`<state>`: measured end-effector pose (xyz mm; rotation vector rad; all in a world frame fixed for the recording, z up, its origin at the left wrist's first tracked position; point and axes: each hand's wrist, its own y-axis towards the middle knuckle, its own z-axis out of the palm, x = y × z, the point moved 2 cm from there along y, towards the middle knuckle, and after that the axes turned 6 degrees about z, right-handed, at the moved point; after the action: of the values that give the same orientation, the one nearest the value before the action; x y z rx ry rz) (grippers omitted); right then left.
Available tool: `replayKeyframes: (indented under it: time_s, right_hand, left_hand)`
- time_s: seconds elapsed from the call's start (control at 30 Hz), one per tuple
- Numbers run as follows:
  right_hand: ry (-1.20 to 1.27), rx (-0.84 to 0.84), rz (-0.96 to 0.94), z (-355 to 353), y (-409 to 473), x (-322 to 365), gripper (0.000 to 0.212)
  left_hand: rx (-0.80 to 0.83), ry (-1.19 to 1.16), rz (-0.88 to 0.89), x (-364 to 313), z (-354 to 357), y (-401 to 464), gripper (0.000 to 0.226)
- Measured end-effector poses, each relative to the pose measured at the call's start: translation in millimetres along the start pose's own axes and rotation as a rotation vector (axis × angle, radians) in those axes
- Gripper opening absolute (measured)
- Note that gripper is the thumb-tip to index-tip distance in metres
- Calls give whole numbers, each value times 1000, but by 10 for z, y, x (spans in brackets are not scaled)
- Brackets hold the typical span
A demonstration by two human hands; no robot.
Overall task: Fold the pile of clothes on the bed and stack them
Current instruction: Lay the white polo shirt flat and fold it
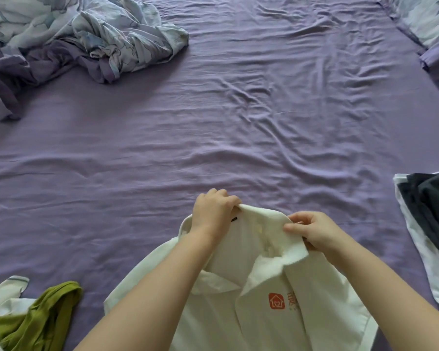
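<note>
a white polo shirt [271, 287] lies front-up on the near edge of the purple bed sheet [213, 127], its collar toward the far side and its body running back toward the person. an orange house logo [276, 300] shows on the chest, beside the buttoned placket.

both hands are at the collar. the left hand [213, 211] has its fingers curled over the far left part of the collar, gripping the fabric edge, with the forearm lying across the shirt's left shoulder. the right hand [314, 230] pinches the right collar point between thumb and fingers, lifting that flap a little off the shirt. the collar stretches between the two grips, so the shirt hangs from the hands at its top and rests on the sheet below them.

to the near left lies an unfolded green garment [41, 317] partly over a white garment [5, 295]. at the right edge sits a stack of folded clothes [428, 224], dark over white. a crumpled floral duvet [86, 36] lies at the far left.
</note>
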<state>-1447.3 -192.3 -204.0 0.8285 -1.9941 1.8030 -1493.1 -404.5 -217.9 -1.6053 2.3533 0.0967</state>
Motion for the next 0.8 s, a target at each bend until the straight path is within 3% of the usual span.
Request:
replayKeyframes:
  time_s: [0.17,0.23,0.27,0.33,0.37,0.43,0.5,0.57,0.7,0.8]
  right_hand:
    - [411,62,0,11,18,18,15]
    - [583,122,-1,112,37,35,19]
    - [641,145,-4,160,44,38,21]
    - [687,153,-16,234,49,17,25]
    - [693,150,-30,268,51,-9,26]
    - [672,144,-58,342,39,-69,28]
    - [530,107,-88,406,7,-124,30]
    - [285,11,-160,397,-36,-173,33]
    - [-235,-342,-338,62,-212,-330,24]
    - [-579,-465,-195,-201,-386,-668,40]
  left_hand:
    - [87,83,-70,5,-52,151,25]
    - [53,48,-79,-91,-71,106,40]
    - [-30,-21,-84,-159,-73,64,43]
    - [-144,-333,-172,-305,-60,-21,26]
    - [-103,-544,-262,-380,-41,-32,14]
    - [59,-894,-419,-525,45,-1,15]
    - [103,-1038,-497,-625,113,69,22]
    - [55,-1002,-501,-654,140,159,32]
    - [145,-885,-412,-592,148,231,41]
    - [207,-906,-370,-556,205,137,71]
